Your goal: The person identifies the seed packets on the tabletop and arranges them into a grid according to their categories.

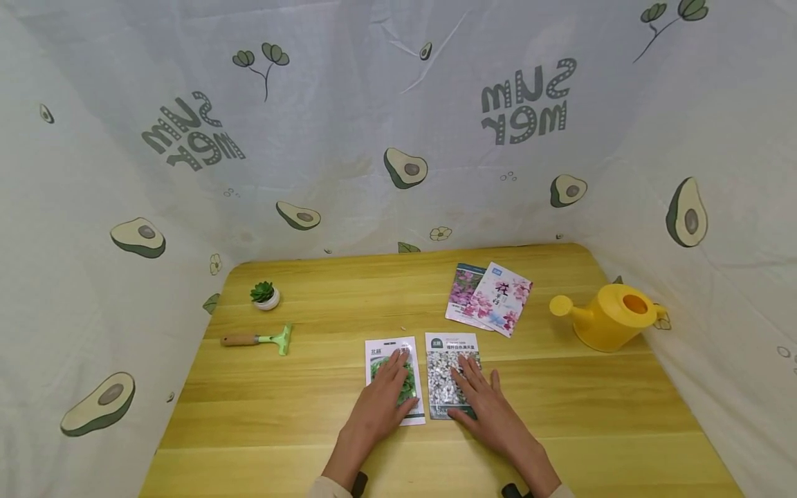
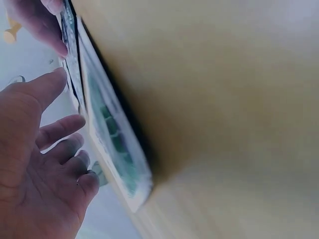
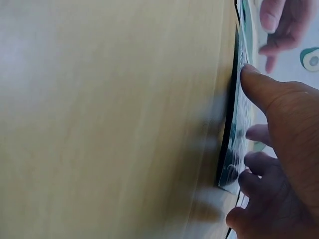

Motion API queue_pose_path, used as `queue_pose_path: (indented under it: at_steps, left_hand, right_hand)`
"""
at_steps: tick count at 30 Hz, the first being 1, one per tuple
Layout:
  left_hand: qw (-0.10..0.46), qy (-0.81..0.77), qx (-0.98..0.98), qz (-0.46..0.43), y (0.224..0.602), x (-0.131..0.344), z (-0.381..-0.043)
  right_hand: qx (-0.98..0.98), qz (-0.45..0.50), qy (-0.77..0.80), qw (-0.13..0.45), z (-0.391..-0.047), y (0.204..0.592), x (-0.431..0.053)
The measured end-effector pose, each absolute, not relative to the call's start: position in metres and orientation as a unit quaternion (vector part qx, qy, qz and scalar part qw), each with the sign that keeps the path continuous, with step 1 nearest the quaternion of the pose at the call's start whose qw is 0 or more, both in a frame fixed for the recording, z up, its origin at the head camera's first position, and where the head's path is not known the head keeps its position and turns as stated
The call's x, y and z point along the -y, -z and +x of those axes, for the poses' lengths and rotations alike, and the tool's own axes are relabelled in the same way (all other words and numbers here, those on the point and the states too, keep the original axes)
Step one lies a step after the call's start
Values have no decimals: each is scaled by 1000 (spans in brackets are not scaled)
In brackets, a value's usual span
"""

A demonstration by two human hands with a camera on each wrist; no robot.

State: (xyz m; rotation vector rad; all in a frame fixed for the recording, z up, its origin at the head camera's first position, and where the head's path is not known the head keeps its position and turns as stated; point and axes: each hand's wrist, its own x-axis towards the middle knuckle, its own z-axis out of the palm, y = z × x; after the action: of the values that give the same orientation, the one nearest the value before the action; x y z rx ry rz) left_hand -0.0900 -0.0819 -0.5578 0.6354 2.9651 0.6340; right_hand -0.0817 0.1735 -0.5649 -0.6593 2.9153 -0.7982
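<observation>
Two seed packets lie side by side on the wooden table. The left packet (image 1: 408,391), with green leaves pictured on it, is under my left hand (image 1: 381,401), whose extended fingers rest over its front. White flowers cover the right packet (image 1: 439,377), and my right hand (image 1: 490,409) lies across its right part with fingers spread. In the left wrist view the leafy packet (image 2: 117,139) appears edge-on beside the fingers. The right wrist view has the thumb touching the white-flower packet (image 3: 238,134); neither hand curls round a packet.
Behind the right hand, a packet with pink blossoms (image 1: 503,294) overlaps a purple-flower packet (image 1: 462,290). A yellow watering can (image 1: 607,321) stands at the right. At the left are a small potted succulent (image 1: 265,296) and a green hand tool (image 1: 264,339) with a wooden handle.
</observation>
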Motion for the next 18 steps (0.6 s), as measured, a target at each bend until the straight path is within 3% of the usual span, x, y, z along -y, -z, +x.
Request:
queue_pose_path:
  at_steps: [11, 18]
  left_hand:
    - [35, -131, -954, 266, 541, 56, -118]
    - [52, -76, -951, 296, 536, 30, -144]
  right_hand:
    - [-943, -191, 272, 0, -94, 557, -183]
    - [-955, -141, 258, 29, -119, 550, -203]
